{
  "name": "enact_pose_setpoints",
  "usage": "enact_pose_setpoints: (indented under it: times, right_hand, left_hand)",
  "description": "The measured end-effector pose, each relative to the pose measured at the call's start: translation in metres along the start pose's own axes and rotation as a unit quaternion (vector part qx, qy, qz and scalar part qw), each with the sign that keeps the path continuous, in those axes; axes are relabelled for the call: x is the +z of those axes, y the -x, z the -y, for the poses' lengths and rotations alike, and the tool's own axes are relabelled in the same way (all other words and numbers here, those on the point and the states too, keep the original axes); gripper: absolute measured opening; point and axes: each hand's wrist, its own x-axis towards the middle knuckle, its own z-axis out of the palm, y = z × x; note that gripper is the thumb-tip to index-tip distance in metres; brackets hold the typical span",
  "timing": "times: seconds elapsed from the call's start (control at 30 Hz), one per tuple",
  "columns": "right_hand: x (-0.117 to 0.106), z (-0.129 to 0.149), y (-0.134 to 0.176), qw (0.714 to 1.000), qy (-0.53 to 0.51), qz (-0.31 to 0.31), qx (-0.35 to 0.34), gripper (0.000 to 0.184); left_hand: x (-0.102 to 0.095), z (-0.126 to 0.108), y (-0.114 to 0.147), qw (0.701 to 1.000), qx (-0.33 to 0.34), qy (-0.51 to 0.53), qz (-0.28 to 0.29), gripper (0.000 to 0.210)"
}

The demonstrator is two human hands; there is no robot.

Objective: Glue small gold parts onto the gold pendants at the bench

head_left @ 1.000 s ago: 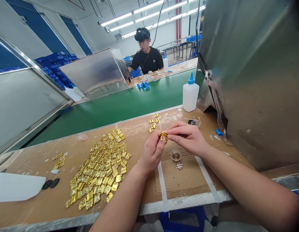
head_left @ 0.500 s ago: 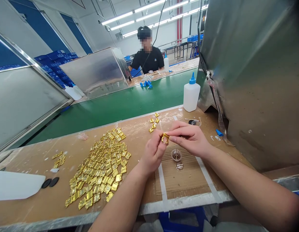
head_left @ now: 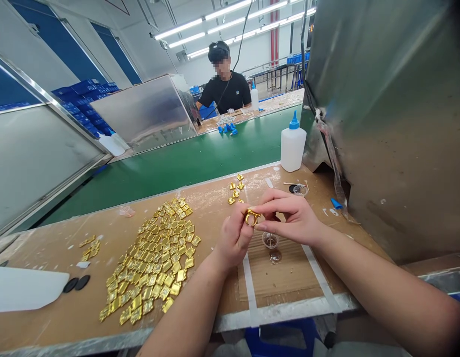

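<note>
My left hand (head_left: 234, 237) pinches a small shiny gold piece with a round opening (head_left: 252, 217) between thumb and fingers. From the other side, the thumb and fingertips of my right hand (head_left: 295, 216) are closed at the same piece; their exact contact is partly hidden. Just beneath my right hand stands a small clear cup (head_left: 270, 240) with dark liquid and a thin stick in it. It rests on a taped-down cardboard sheet (head_left: 285, 285), beside a clear glossy patch (head_left: 275, 256). A few gold pieces (head_left: 235, 194) lie beyond my hands.
Many flat gold pieces (head_left: 155, 263) cover the table to the left. A white bottle with blue cap (head_left: 293, 146) stands at the back, before a green belt (head_left: 170, 158). A metal panel (head_left: 397, 124) rises on the right. A person (head_left: 228, 91) sits across the belt.
The gold piece has shifted slightly left and down and turned a little. My right thumb has dropped lower and my right fingers have spread somewhat. The person opposite has tilted their head.
</note>
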Motion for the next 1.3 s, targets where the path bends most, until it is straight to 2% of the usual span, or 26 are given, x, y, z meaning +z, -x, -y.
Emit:
enact_pose_setpoints:
  times: [0.2, 0.57, 0.77, 1.07, 1.2, 1.3]
  right_hand:
    - [0.000, 0.000, -0.001, 1.000, 0.001, 0.003, -0.011, 0.029]
    - [0.011, -0.001, 0.001, 0.999, 0.009, -0.025, -0.030, 0.029]
    - [0.010, 0.000, 0.001, 0.998, 0.027, -0.027, -0.050, 0.031]
    - [0.010, 0.001, 0.002, 0.997, 0.051, -0.036, -0.049, 0.029]
    - [0.010, 0.002, 0.002, 0.998, 0.042, -0.040, -0.029, 0.026]
    - [0.010, 0.001, 0.002, 0.997, -0.028, -0.058, 0.052, 0.025]
  left_hand:
    - [0.000, 0.001, 0.001, 0.999, 0.010, -0.032, -0.004, 0.020]
    - [-0.003, 0.002, -0.001, 0.981, 0.090, -0.169, -0.032, 0.018]
    - [-0.005, 0.001, -0.002, 0.976, 0.117, -0.177, -0.051, 0.019]
    - [-0.004, 0.003, 0.000, 0.976, 0.113, -0.177, -0.062, 0.021]
    - [-0.004, 0.002, -0.001, 0.976, 0.116, -0.174, -0.065, 0.020]
    - [-0.003, 0.000, -0.002, 0.975, 0.113, -0.178, -0.074, 0.021]
